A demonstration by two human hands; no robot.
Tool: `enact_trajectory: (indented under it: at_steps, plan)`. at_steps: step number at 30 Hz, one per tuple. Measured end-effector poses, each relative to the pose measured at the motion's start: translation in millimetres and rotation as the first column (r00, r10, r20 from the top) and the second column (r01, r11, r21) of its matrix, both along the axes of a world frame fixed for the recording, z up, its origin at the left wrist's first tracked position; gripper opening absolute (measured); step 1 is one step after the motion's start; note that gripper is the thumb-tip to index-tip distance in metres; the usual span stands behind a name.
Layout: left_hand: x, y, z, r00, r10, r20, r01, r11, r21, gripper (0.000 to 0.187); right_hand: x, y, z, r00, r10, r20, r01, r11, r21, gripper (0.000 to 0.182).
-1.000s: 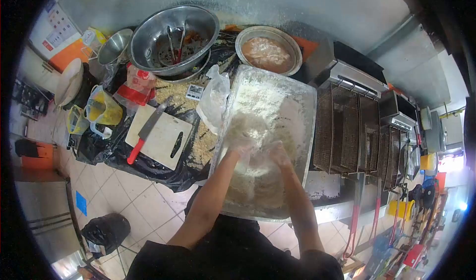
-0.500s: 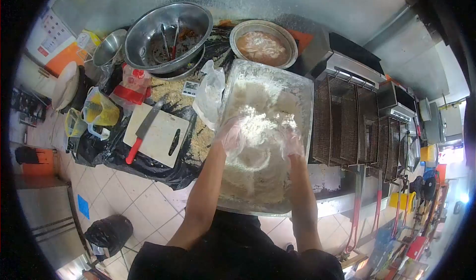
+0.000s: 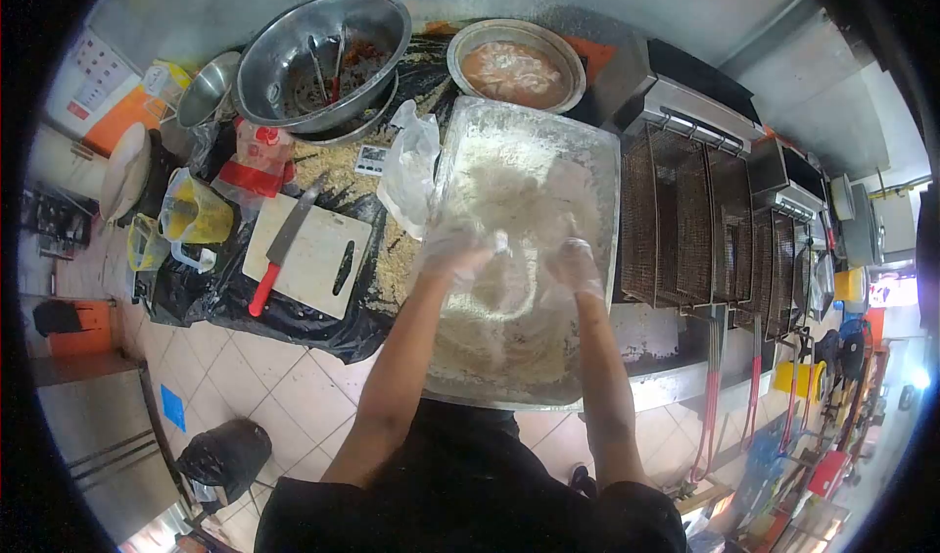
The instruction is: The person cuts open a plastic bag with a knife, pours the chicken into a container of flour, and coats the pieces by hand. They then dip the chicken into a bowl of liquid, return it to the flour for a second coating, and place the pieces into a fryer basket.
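Note:
Both of my hands wear clear plastic gloves and are over a large metal tray (image 3: 597, 377) of pale flour (image 3: 509, 195). My left hand (image 3: 462, 253) is at the tray's left side, fingers curled, with a small whitish bit at its fingertips that is too blurred to name. On the right side, my right hand (image 3: 576, 265) is curled low at the flour; what it may hold is hidden. Ridges and a curved track mark the flour between the hands. Behind the tray stands a metal bowl (image 3: 578, 88) of pinkish wet food with whitish pieces.
Left of the tray are a crumpled plastic bag (image 3: 411, 166), a white cutting board (image 3: 318, 284) and a red-handled knife (image 3: 284, 249). A large steel bowl (image 3: 264, 58) holds tongs. A jug (image 3: 188, 215) stands farther left. Wire fryer baskets (image 3: 676, 220) are at the right.
My hands have gone from loosely spread, with white flour heaped between them, to curled. The bright heap has dropped and spread out. The view has shifted slightly.

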State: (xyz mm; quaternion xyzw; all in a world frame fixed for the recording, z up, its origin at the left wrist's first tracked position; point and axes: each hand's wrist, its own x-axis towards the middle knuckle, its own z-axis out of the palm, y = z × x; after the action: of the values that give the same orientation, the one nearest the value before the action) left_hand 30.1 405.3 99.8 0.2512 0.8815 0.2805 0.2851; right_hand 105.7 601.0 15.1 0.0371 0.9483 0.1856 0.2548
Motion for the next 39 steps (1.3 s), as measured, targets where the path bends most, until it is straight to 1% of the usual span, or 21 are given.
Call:
enact_trajectory:
  at_steps: [1, 3, 5, 6, 7, 8, 9, 12, 13, 15, 18, 19, 20, 22, 24, 26, 27, 30, 33, 36, 39]
  plan:
    - [-3.0, 6.8, -19.3, 0.998, -0.064, 0.028, 0.068, 0.977, -0.204, 0.049, 4.8, -6.6, -15.1, 0.869, -0.109, -0.483, -0.019, 0.968, -0.252, 0.028]
    - [1.8, 17.2, -64.0, 0.991, -0.117, 0.065, 0.134, 0.907, -0.4, 0.053, 9.8, -24.5, -42.8, 0.517, -0.309, -0.798, -0.161, 0.881, -0.446, 0.023]
    - [17.9, 24.4, -101.9, 0.959, 0.252, 0.126, -0.241, 0.965, -0.101, 0.035, 11.0, -43.5, -64.7, 0.908, -0.058, -0.415, -0.1, 0.932, -0.349, 0.018]
    - [15.6, 26.7, -75.9, 0.974, 0.082, 0.211, -0.03, 0.971, -0.236, 0.032, 12.7, -54.6, -59.0, 0.906, -0.054, -0.42, -0.106, 0.932, -0.347, 0.018]
    - [18.8, 27.8, -92.4, 0.974, 0.085, 0.208, -0.035, 0.971, -0.236, 0.032, 17.0, -65.7, -53.1, 0.856, -0.307, -0.415, -0.01, 0.794, -0.608, 0.018]
    - [23.4, 29.2, -122.6, 0.989, 0.148, 0.006, -0.147, 0.982, -0.117, 0.031, 18.1, -71.6, -48.0, 0.776, -0.536, -0.334, 0.043, 0.573, -0.818, 0.019]
    - [24.3, 29.6, -127.8, 0.955, 0.23, -0.185, -0.23, 0.973, 0.024, 0.029, 18.8, -69.7, -48.0, 0.776, -0.532, -0.339, 0.037, 0.575, -0.817, 0.019]
    - [20.6, 11.6, -113.6, 0.985, 0.143, -0.096, -0.134, 0.987, 0.089, 0.025, 33.6, -50.8, -48.9, 0.72, -0.691, -0.066, 0.1, 0.197, -0.975, 0.019]
    - [19.5, 10.3, -105.0, 0.985, 0.144, -0.096, -0.136, 0.987, 0.088, 0.025, 33.9, -38.5, -48.1, 0.78, -0.603, -0.169, 0.191, 0.486, -0.853, 0.021]
    - [22.1, 7.7, -94.9, 0.923, 0.239, -0.303, -0.226, 0.971, 0.079, 0.022, 30.1, -27.3, -37.2, 0.845, -0.485, -0.226, 0.247, 0.727, -0.64, 0.024]
    - [20.8, 18.5, -106.2, 0.891, 0.182, -0.416, -0.132, 0.98, 0.147, 0.019, 10.1, -15.4, -15.5, 0.664, -0.714, -0.223, 0.417, 0.601, -0.682, 0.028]
    - [21.2, 24.2, -137.1, 0.891, 0.182, -0.416, -0.131, 0.98, 0.148, 0.019, 6.0, -16.7, -12.7, 0.575, -0.728, -0.372, 0.213, 0.573, -0.791, 0.026]
    - [18.7, 32.6, -187.8, 0.484, -0.021, -0.875, -0.045, 0.998, -0.049, 0.017, 0.3, -16.0, -10.6, 0.448, -0.746, -0.493, -0.018, 0.544, -0.839, 0.026]
    - [19.4, 43.2, -204.2, -0.108, -0.264, -0.958, -0.087, 0.963, -0.256, 0.015, -13.4, -1.0, -77.6, 0.475, -0.721, -0.504, -0.099, 0.525, -0.845, 0.026]
    - [21.6, 53.9, -160.9, 0.376, 0.192, -0.907, -0.043, 0.981, 0.19, 0.01, -17.7, 0.3, -85.9, 0.498, -0.694, -0.521, -0.178, 0.506, -0.844, 0.027]
    - [9.5, 53.6, -121.4, 0.478, 0.247, -0.843, 0.02, 0.956, 0.292, 0.012, -18.8, -21.3, -42.6, 0.712, -0.604, -0.358, 0.233, 0.685, -0.691, 0.029]
    - [0.5, 53.4, -112.5, 0.577, 0.279, -0.768, 0.069, 0.92, 0.386, 0.016, -17.8, -20.0, -52.3, 0.709, -0.606, -0.36, 0.233, 0.684, -0.692, 0.029]
    - [-16.4, 60.3, -113.5, 0.604, 0.189, -0.774, 0.179, 0.915, 0.363, 0.016, -16.3, -21.3, -61.4, 0.582, -0.575, -0.575, 0.084, 0.746, -0.661, 0.023]
    - [-22.6, 66.5, -132.0, 0.753, 0.052, -0.656, 0.143, 0.96, 0.24, 0.018, -3.0, 0.3, -57.9, 0.595, -0.739, -0.316, 0.284, 0.561, -0.777, 0.022]
    - [-25.9, 72.4, -136.6, 0.883, -0.053, -0.466, 0.098, 0.992, 0.074, 0.022, 4.5, 22.0, -72.4, 0.674, -0.478, -0.563, 0.244, 0.864, -0.441, 0.047]
    - [-10.2, 62.2, -104.1, 0.897, 0.111, -0.429, -0.015, 0.975, 0.223, 0.016, 10.1, 23.3, -45.8, 0.368, -0.351, -0.861, -0.171, 0.885, -0.434, 0.053]
